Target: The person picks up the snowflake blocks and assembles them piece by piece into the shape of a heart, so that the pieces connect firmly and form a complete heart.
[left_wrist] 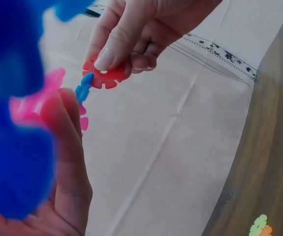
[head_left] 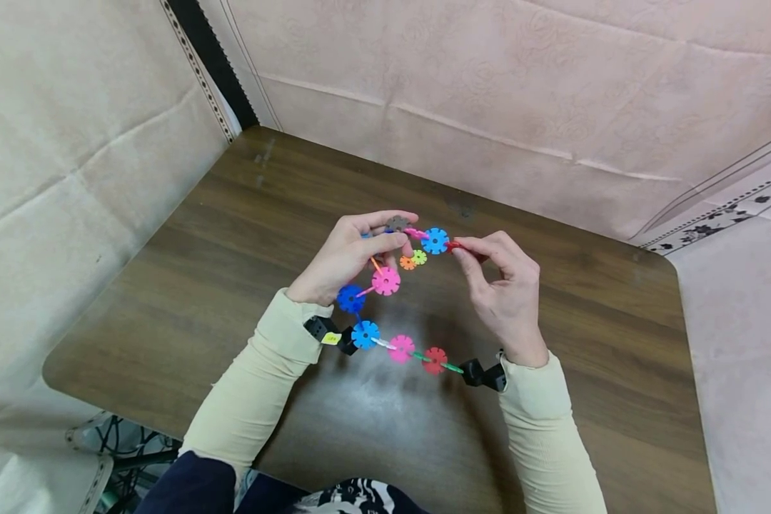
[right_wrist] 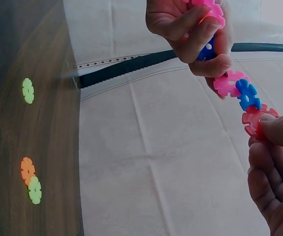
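Observation:
A chain of colourful notched snowflake discs is held up between both hands. My right hand [head_left: 507, 293] pinches a red disc [left_wrist: 114, 78] between thumb and fingers. That red disc meets a light blue disc [head_left: 435, 241], which links to a pink disc [right_wrist: 228, 83]. The left hand [head_left: 343, 250] grips the chain beside this pink disc, near a grey disc [head_left: 397, 224]; its fingers partly hide the links. Below it the rest hangs in a curve: a pink disc [head_left: 385, 280], a dark blue disc [head_left: 351, 298], and several more, down to a green disc [head_left: 452, 368].
An orange disc [right_wrist: 27, 170] and a lime disc [right_wrist: 35, 191] lie overlapping on the brown wooden table [head_left: 585, 343]. Another lime disc [right_wrist: 28, 91] lies apart from them. Pale cloth [head_left: 488, 93] surrounds the table's back and sides. A black camera sits on each wrist.

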A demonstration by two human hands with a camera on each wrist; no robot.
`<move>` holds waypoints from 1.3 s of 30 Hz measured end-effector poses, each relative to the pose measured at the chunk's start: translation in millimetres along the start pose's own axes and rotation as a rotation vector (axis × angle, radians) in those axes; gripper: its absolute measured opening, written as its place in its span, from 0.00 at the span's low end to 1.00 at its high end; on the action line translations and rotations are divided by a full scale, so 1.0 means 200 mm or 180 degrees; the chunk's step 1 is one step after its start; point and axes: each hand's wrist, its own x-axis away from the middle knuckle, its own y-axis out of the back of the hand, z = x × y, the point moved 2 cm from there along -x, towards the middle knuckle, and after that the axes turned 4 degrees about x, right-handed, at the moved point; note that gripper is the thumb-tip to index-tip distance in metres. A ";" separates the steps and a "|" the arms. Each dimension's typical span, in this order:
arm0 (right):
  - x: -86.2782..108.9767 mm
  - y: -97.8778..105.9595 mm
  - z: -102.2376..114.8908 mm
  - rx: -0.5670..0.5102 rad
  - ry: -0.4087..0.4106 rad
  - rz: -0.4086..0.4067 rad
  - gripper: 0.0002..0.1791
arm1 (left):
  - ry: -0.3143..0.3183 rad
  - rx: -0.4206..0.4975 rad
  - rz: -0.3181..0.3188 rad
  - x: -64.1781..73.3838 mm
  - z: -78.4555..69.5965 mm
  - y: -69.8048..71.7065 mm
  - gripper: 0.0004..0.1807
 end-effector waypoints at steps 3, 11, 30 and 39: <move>0.01 -0.01 -0.04 0.0103 0.0017 0.0025 0.11 | -0.0023 -0.0013 0.0025 0.00 0.00 0.00 0.18; 0.01 -0.01 -0.04 0.0109 0.0046 -0.0011 0.11 | -0.0039 0.0007 0.0063 0.00 0.01 -0.01 0.18; 0.04 -0.04 -0.04 -0.0522 -0.0419 -0.0427 0.08 | 0.0222 0.0898 0.0338 0.02 -0.01 0.04 0.27; 0.02 -0.05 -0.01 -0.1095 -0.0533 -0.0954 0.07 | 0.0089 0.1857 0.0412 0.01 0.02 0.06 0.15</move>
